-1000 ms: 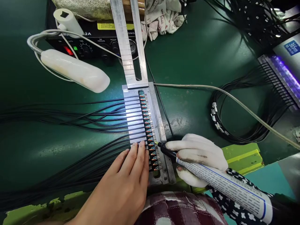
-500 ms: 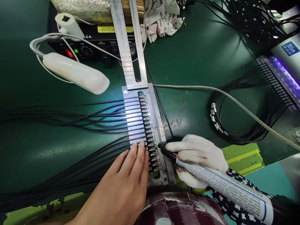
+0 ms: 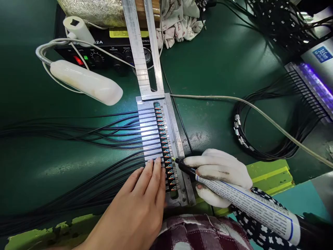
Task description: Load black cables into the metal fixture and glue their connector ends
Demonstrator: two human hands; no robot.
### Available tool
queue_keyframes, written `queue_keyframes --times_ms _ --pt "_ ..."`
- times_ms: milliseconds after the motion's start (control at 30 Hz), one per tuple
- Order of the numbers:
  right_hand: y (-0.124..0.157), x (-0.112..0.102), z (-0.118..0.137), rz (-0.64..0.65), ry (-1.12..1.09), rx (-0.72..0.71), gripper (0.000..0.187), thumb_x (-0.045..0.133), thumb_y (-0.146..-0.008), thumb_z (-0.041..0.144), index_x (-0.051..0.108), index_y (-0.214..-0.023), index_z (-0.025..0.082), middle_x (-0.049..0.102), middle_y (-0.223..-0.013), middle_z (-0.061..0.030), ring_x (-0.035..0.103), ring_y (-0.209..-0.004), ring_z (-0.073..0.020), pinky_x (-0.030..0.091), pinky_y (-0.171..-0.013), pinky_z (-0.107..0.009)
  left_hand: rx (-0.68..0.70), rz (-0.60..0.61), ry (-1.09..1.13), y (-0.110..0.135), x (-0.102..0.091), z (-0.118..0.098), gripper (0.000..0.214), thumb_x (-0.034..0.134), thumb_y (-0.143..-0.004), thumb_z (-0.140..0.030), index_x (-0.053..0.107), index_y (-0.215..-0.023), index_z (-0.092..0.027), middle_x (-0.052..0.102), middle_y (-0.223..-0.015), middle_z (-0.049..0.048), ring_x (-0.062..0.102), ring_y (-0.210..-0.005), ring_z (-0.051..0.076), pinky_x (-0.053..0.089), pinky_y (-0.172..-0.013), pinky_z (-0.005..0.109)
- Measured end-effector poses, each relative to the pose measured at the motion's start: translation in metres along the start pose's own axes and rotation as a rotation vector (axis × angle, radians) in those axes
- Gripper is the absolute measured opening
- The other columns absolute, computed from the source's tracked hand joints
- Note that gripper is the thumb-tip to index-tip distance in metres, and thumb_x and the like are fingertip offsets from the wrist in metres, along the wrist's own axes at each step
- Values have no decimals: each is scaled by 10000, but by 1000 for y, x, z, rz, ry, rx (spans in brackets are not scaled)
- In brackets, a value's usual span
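Observation:
My bare left hand (image 3: 142,199) lies with fingers stretched out over the lower part of a metal holding plate (image 3: 149,139), fingertips beside a row of small connector ends. Several black cables (image 3: 109,133) run in from the left, their ends side by side in the plate with tiny colored wires (image 3: 169,171) exposed. In a white glove with bare fingertips, my right hand (image 3: 221,173) is closed around a glue tube (image 3: 249,205) with a printed label and black nozzle. Its thin yellowish tip is at one wire end near the plate's middle; whether it touches I cannot tell.
A white gooseneck lamp (image 3: 87,81) lights the plate from the upper left. Behind stands a black dispenser box (image 3: 104,57), with a slotted metal bar (image 3: 137,45) in front. To the right are coiled cables (image 3: 240,139), a pale hose (image 3: 221,97) and a purple-lit UV unit (image 3: 317,83).
The glue tube's tip has shifted very slightly up along the row of wire ends. My left hand stays in place on the plate; the whole view has moved a little.

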State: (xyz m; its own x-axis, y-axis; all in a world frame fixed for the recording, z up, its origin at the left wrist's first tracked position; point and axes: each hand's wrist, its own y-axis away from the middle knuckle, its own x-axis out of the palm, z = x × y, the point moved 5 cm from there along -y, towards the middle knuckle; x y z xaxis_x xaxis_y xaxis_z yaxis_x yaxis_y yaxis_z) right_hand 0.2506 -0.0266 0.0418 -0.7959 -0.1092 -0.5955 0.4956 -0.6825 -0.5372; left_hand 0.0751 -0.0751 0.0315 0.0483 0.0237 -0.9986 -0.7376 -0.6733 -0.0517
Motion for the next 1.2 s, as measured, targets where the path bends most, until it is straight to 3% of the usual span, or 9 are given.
queue_keyframes --times_ms 333,533,833,1200 --pt "-4 -2 1 31 44 5 35 578 -833 166 603 -852 181 793 -910 -140 747 -691 -180 543 -554 -300 -4 0 3 1 -1 0 527 480 -904 -354 648 -1281 -27 611 -1383 226 542 -1289 376 339 -1070 474" --pt "5 -7 9 -56 11 31 41 587 -820 155 597 -850 182 791 -925 -138 731 -675 -178 540 -566 -319 -3 -14 -3 4 -4 -5 478 405 -934 -268 654 -1274 -42 637 -1359 202 573 -1263 348 340 -1069 456" --pt "10 2 7 -36 -9 -2 72 597 -817 152 604 -885 175 792 -924 -121 768 -799 -185 525 -585 -303 -1 -13 1 4 -3 -6 473 443 -917 -283 655 -1274 -58 653 -1343 185 593 -1245 342 345 -1057 447" --pt "11 1 7 -19 -22 9 77 594 -814 145 609 -884 174 791 -944 -128 759 -782 -176 521 -581 -308 3 -24 -6 5 -2 -6 484 467 -909 -304 647 -1276 -43 647 -1341 208 601 -1236 359 357 -1044 466"
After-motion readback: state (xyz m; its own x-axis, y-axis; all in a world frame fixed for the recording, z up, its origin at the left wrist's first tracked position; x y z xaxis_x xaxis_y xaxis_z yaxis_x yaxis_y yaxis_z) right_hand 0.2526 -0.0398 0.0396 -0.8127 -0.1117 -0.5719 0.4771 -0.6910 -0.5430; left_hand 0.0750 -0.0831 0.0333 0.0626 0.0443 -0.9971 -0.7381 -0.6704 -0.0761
